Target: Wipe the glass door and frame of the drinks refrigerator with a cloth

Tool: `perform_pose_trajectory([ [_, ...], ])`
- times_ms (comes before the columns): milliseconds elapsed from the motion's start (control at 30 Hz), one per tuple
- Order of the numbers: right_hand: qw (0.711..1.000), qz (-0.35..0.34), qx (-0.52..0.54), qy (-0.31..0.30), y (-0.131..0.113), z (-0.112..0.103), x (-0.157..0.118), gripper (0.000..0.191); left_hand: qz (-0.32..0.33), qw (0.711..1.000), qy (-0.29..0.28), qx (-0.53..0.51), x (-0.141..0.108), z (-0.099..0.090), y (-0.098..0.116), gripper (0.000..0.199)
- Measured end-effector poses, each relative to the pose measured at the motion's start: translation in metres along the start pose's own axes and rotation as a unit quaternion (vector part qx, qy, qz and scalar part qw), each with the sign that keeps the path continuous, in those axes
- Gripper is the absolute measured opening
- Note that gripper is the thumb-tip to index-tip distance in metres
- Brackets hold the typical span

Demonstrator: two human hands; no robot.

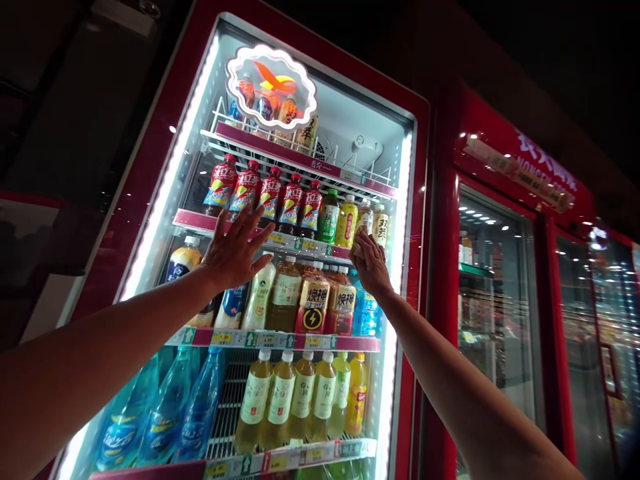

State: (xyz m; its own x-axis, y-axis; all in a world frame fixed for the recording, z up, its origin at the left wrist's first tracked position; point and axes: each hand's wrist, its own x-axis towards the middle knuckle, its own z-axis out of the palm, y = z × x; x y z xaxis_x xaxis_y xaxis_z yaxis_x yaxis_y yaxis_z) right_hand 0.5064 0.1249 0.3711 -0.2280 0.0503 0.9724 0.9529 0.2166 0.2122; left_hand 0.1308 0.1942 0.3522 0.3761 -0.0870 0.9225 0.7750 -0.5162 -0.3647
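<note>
A lit drinks fridge with a red frame stands in front of me, tilted in view. My left hand is raised before its glass front at the second shelf. Its fingers are spread and nothing is in it. Behind them show red-capped bottles with red and blue labels. Further right, my right hand is at the glass, its fingers pressed together. Something small and brownish seems to be under them, but I cannot make it out. A yellow bottle and a beige bottle show behind that hand.
A round glowing sign sits high on the fridge front. Lower shelves hold green-tea-coloured bottles and large blue bottles. Another red fridge with glass doors stands to the right. The surroundings are dark.
</note>
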Motion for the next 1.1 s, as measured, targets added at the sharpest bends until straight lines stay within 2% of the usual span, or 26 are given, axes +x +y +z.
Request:
perform_pose_trajectory([
  [100,1.0,-0.001,0.004,0.004,-0.005,0.002,0.008,0.043,-0.006,1.0,0.0,-0.007,-0.009,0.006,-0.006,0.067],
  [267,1.0,-0.009,0.008,0.015,-0.014,0.005,0.009,0.045,-0.008,1.0,0.005,-0.001,-0.012,0.013,-0.005,0.069],
  [433,0.999,-0.031,0.007,-0.004,-0.018,0.008,0.012,0.043,-0.001,1.0,0.005,-0.006,-0.013,0.012,-0.006,0.069],
  [600,0.999,-0.032,0.005,0.017,-0.023,0.016,0.025,0.045,0.002,1.0,0.008,0.003,-0.014,0.012,-0.007,0.069],
  [833,0.998,-0.057,0.003,0.001,-0.041,0.018,0.017,0.045,0.006,1.0,0.018,-0.009,-0.015,0.012,-0.006,0.073],
  [1100,0.999,-0.038,0.003,0.008,-0.051,0.025,0.034,0.045,0.001,1.0,0.009,-0.028,-0.015,0.01,-0.007,0.07],
])
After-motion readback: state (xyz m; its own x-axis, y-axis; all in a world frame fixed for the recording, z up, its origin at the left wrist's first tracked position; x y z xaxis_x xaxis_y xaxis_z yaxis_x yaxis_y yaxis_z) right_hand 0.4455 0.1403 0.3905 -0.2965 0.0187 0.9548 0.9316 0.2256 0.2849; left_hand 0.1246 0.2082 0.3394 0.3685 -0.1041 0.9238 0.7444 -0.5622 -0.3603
